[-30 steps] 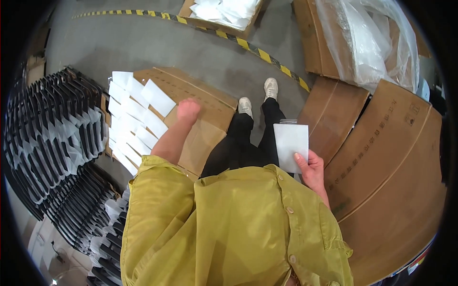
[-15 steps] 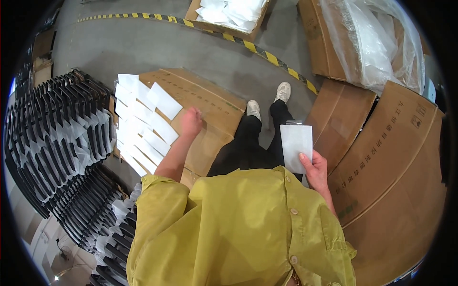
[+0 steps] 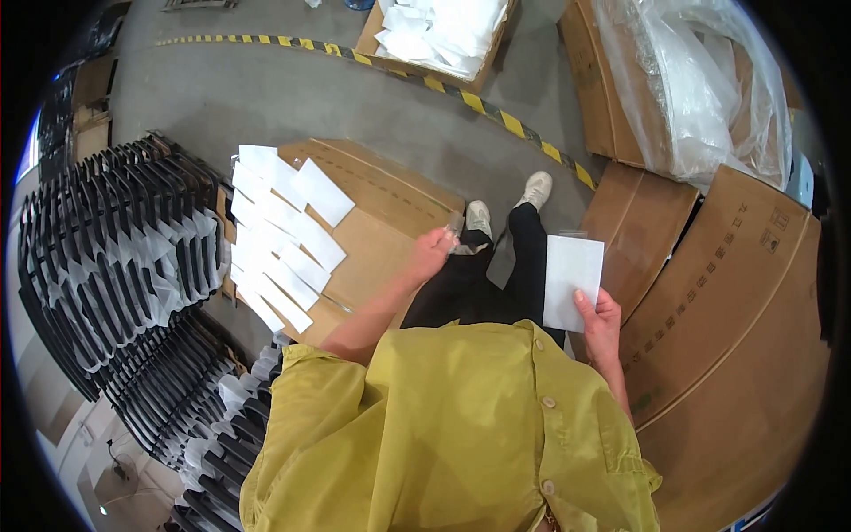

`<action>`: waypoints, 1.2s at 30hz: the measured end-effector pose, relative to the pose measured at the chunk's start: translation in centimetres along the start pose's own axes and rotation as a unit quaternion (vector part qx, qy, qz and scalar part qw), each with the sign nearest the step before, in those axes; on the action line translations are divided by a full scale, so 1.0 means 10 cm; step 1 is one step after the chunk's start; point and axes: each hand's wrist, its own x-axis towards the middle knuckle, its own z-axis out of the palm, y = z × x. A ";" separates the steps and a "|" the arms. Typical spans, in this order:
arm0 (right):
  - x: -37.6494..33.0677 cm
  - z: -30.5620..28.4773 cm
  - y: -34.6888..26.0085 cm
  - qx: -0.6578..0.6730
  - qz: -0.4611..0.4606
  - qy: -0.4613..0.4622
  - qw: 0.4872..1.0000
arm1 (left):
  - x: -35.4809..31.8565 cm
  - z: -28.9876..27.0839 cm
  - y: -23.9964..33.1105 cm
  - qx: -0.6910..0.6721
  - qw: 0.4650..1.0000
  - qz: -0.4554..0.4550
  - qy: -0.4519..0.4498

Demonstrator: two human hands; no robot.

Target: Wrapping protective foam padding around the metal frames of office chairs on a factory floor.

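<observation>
My right hand (image 3: 599, 326) pinches a white rectangular packet (image 3: 573, 275) in front of my right thigh, thumb on top and fingers behind it. A strip of clear film sticks out past the packet's far end. Over the near right edge of a cardboard box, my left hand (image 3: 432, 255) is closed with its fingertips on a crumpled piece of clear plastic film (image 3: 456, 238), thin and hard to make out. Several white packets (image 3: 288, 235) lie fanned in overlapping rows on the left part of that cardboard box (image 3: 381, 239).
Black metal frames wrapped in white foam (image 3: 115, 266) stand in rows on the left. Large cardboard boxes (image 3: 727, 328) fill the right side; one at the back holds clear plastic wrap (image 3: 700, 97). A box of white packets (image 3: 439, 35) stands beyond the yellow-black floor tape (image 3: 465, 96).
My left hand has moved right, from beside the fanned packets to near my legs, and clear film now shows at its fingertips. My right hand still holds the packet.
</observation>
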 end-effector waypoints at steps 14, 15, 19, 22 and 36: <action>0.18 -0.43 -0.97 0.126 -0.111 -0.012 0.986 | 0.57 0.24 1.86 -0.388 0.918 -0.080 -0.012; 0.18 -0.49 -1.05 0.149 -0.134 0.000 0.980 | 0.66 0.30 2.01 -0.412 0.909 -0.059 -0.028; 0.09 -0.70 -1.33 0.182 -0.191 0.052 0.963 | 0.77 0.69 2.71 -0.310 0.936 -0.067 -0.153; 0.02 -0.72 -1.58 0.190 -0.223 0.061 0.954 | 0.89 0.77 2.69 -0.240 0.952 -0.093 -0.167; 0.25 -0.86 -2.35 0.435 -0.308 0.097 0.840 | 1.59 1.48 4.72 -0.079 0.898 0.041 -0.430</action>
